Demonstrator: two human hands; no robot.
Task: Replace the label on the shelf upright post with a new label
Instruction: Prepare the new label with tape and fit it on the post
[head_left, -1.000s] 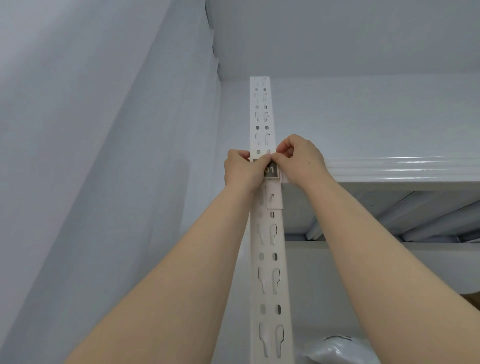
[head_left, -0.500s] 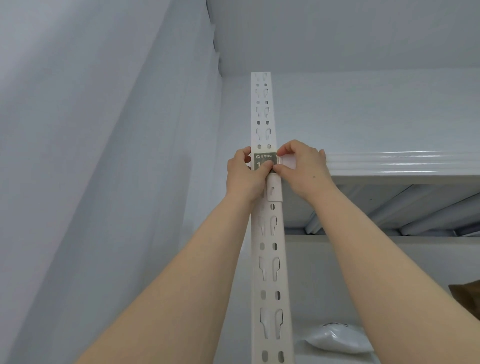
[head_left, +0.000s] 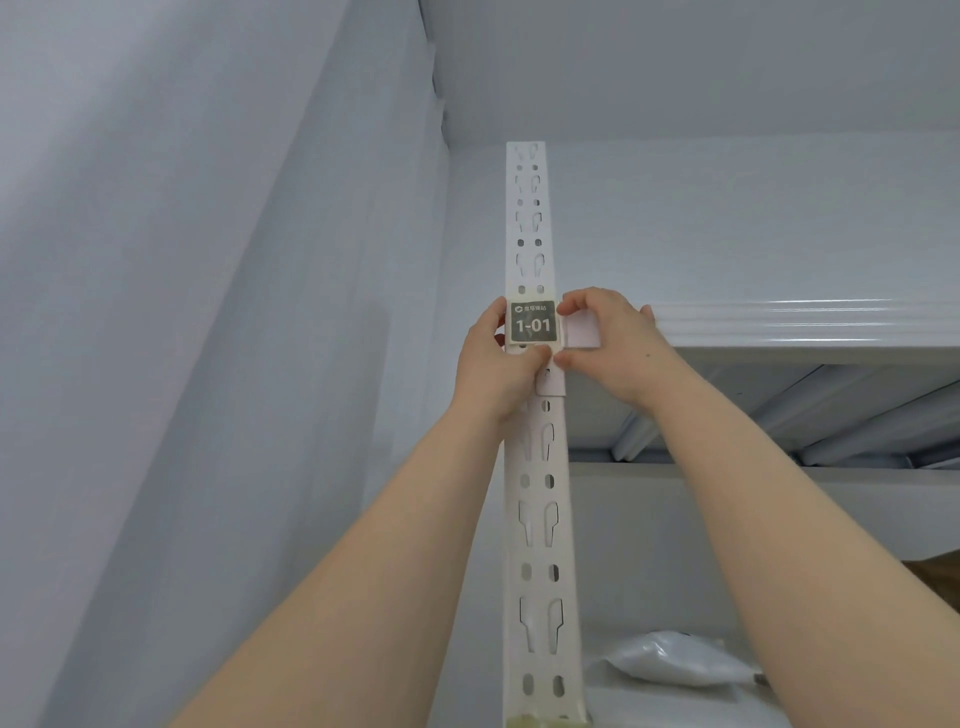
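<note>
Grey wall (head_left: 208, 312); label (head_left: 533, 322) on post (head_left: 537, 519) between left hand (head_left: 493, 369) and right hand (head_left: 613, 348).

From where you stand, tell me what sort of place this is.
Probably a storeroom or parcel depot: a white slotted shelf upright post, a location label reading 1-01 on it, and a grey plastic parcel bag lying on a lower shelf.

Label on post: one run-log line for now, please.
label: on post | left hand: holds left edge | right hand: pinches right edge
</note>
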